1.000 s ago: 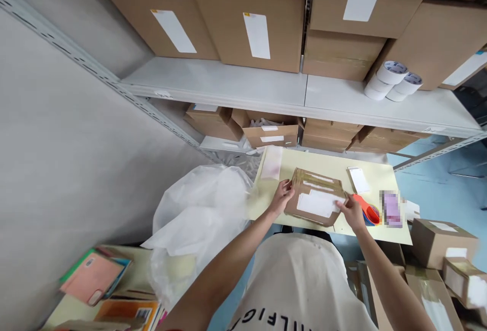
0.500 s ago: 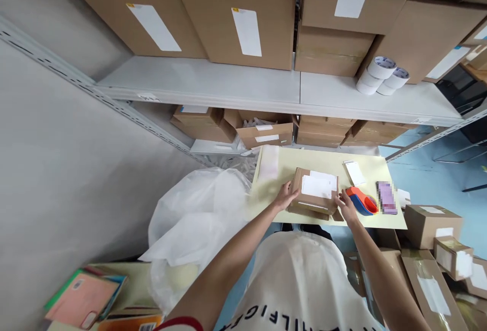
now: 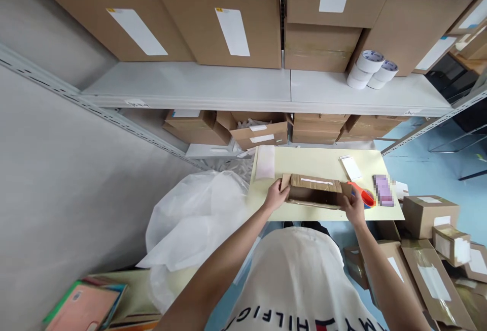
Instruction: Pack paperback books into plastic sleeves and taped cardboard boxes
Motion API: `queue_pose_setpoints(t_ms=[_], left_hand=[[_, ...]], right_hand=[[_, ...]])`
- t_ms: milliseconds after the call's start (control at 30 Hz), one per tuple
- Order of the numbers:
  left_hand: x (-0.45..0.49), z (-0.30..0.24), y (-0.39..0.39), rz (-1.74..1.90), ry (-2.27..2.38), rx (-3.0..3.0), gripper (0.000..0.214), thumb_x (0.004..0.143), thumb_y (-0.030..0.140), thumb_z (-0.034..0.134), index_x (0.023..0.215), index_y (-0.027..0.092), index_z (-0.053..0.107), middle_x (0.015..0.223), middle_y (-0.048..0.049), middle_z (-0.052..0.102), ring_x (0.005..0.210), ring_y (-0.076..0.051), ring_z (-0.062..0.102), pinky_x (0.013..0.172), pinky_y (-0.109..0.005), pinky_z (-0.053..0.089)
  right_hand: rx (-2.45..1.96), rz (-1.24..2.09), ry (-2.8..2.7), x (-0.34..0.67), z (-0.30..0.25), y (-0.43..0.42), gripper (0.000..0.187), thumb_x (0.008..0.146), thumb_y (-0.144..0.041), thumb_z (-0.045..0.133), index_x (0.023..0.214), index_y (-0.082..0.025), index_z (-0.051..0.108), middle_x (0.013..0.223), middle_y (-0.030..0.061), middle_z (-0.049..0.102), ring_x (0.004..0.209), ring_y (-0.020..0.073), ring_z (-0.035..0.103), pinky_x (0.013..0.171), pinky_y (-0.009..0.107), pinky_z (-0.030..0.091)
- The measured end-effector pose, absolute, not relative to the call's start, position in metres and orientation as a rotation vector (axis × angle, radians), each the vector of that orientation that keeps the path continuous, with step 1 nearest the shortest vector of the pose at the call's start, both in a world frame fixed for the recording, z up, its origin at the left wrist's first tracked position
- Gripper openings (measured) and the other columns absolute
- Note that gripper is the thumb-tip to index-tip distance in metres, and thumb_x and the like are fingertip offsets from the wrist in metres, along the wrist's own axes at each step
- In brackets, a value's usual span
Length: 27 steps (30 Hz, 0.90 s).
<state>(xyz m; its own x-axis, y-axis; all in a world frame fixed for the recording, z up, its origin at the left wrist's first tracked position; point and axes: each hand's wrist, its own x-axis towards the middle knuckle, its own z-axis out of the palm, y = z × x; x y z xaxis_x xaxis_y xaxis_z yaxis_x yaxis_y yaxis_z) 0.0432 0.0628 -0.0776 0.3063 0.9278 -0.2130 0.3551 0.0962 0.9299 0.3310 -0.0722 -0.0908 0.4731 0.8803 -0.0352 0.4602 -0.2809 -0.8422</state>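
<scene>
A small cardboard box [image 3: 319, 184] is between my hands over the pale yellow table, its open side facing me and its dark inside showing. My left hand [image 3: 276, 195] grips the box's left end by the flap. On the opposite end, my right hand [image 3: 354, 209] is closed on the right flap. Just beyond my right hand lies a red and blue tape dispenser [image 3: 366, 196], partly covered by the hand and the box. What the box holds, if anything, is too dark to make out.
On the table [image 3: 300, 161] lie a white pad [image 3: 350, 167], a blurred purple phone-like item [image 3: 383, 190] and a folded white sheet [image 3: 265, 162]. Shelves with cartons stand behind; tape rolls [image 3: 367, 69] sit on one. Bubble wrap [image 3: 198, 219] bulges at left, stacked cartons [image 3: 429, 270] at right.
The box has been tipped so that its labelled top faces away and its open side is toward me. Both hands have shifted onto its end flaps.
</scene>
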Motion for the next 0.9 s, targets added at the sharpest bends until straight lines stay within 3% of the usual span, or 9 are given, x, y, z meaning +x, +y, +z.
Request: queue_pose_setpoints(t_ms=[67, 167, 267, 367, 500, 600, 733, 800, 900], left_hand=[[0.046, -0.073, 0.070, 0.622, 1.355, 1.545, 0.033, 0.083, 0.021, 0.057, 0.116, 0.016, 0.057, 0.110, -0.0106, 0.071, 0.102, -0.024, 0.067, 0.092, -0.041, 0.052], [0.050, -0.064, 0.073, 0.647, 1.531, 1.805, 0.046, 0.080, 0.016, 0.062, 0.125, 0.016, 0.054, 0.127, -0.0161, 0.062, 0.119, -0.029, 0.058, 0.099, -0.045, 0.047], [0.051, -0.052, 0.073, 0.559, 1.505, 2.193, 0.028, 0.080, 0.019, 0.065, 0.108, 0.018, 0.065, 0.124, -0.0150, 0.062, 0.123, -0.033, 0.052, 0.101, -0.048, 0.043], [0.049, -0.044, 0.077, 0.291, 1.373, 2.315, 0.011, 0.081, 0.029, 0.067, 0.088, 0.021, 0.070, 0.103, -0.0118, 0.070, 0.107, -0.031, 0.062, 0.092, -0.044, 0.047], [0.042, -0.050, 0.078, 0.160, 1.295, 2.169, 0.038, 0.071, 0.048, 0.075, 0.098, 0.022, 0.070, 0.115, -0.0127, 0.070, 0.109, -0.034, 0.064, 0.094, -0.044, 0.048], [0.036, -0.059, 0.067, 0.170, 1.219, 2.035, 0.071, 0.056, 0.055, 0.082, 0.116, 0.021, 0.064, 0.134, -0.0159, 0.060, 0.125, -0.039, 0.054, 0.102, -0.044, 0.044], [0.039, -0.067, 0.049, 0.174, 1.252, 1.931, 0.104, 0.051, 0.053, 0.084, 0.140, 0.017, 0.044, 0.150, -0.0201, 0.041, 0.138, -0.039, 0.039, 0.110, -0.045, 0.037], [0.044, -0.069, 0.043, 0.147, 1.245, 1.928, 0.116, 0.050, 0.051, 0.085, 0.147, 0.015, 0.032, 0.154, -0.0207, 0.034, 0.142, -0.038, 0.033, 0.113, -0.044, 0.034], [0.053, -0.070, 0.038, 0.095, 1.235, 1.934, 0.128, 0.049, 0.050, 0.085, 0.152, 0.015, 0.017, 0.158, -0.0201, 0.024, 0.144, -0.037, 0.027, 0.114, -0.045, 0.032]], right_hand=[[-1.997, 0.509, -1.101, 0.330, -0.083, -0.068, 0.063, 0.087, -0.035, 0.040, 0.146, -0.014, 0.027, 0.114, 0.0166, 0.066, 0.103, 0.0290, 0.065, 0.084, 0.046, 0.054], [-2.165, 0.145, -1.312, 0.325, -0.071, -0.066, 0.050, 0.084, -0.029, 0.046, 0.132, -0.018, 0.049, 0.128, 0.0187, 0.057, 0.120, 0.0353, 0.052, 0.097, 0.054, 0.044], [-2.275, -0.060, -1.645, 0.324, -0.058, -0.068, 0.029, 0.085, -0.025, 0.048, 0.105, -0.023, 0.069, 0.113, 0.0146, 0.062, 0.111, 0.0354, 0.053, 0.099, 0.055, 0.039], [-2.246, 0.089, -1.890, 0.331, -0.052, -0.070, 0.027, 0.090, -0.028, 0.047, 0.087, -0.022, 0.073, 0.088, 0.0104, 0.065, 0.089, 0.0279, 0.060, 0.089, 0.045, 0.045], [-2.044, 0.411, -2.034, 0.341, -0.056, -0.077, 0.030, 0.092, -0.038, 0.049, 0.094, -0.021, 0.074, 0.096, 0.0103, 0.068, 0.090, 0.0259, 0.064, 0.083, 0.041, 0.050], [-1.961, 0.436, -2.074, 0.342, -0.061, -0.083, 0.039, 0.090, -0.045, 0.052, 0.117, -0.021, 0.067, 0.113, 0.0136, 0.064, 0.102, 0.0291, 0.062, 0.089, 0.044, 0.050], [-1.900, 0.403, -2.063, 0.341, -0.062, -0.076, 0.060, 0.094, -0.036, 0.046, 0.150, -0.019, 0.033, 0.130, 0.0169, 0.052, 0.114, 0.0284, 0.057, 0.097, 0.045, 0.049], [-1.900, 0.394, -2.041, 0.345, -0.065, -0.064, 0.069, 0.093, -0.033, 0.046, 0.154, -0.020, 0.018, 0.131, 0.0169, 0.049, 0.119, 0.0288, 0.054, 0.098, 0.047, 0.048], [-1.957, 0.382, -2.023, 0.354, -0.075, -0.043, 0.079, 0.088, -0.038, 0.054, 0.154, -0.022, 0.014, 0.131, 0.0171, 0.048, 0.117, 0.0319, 0.054, 0.095, 0.052, 0.049]])
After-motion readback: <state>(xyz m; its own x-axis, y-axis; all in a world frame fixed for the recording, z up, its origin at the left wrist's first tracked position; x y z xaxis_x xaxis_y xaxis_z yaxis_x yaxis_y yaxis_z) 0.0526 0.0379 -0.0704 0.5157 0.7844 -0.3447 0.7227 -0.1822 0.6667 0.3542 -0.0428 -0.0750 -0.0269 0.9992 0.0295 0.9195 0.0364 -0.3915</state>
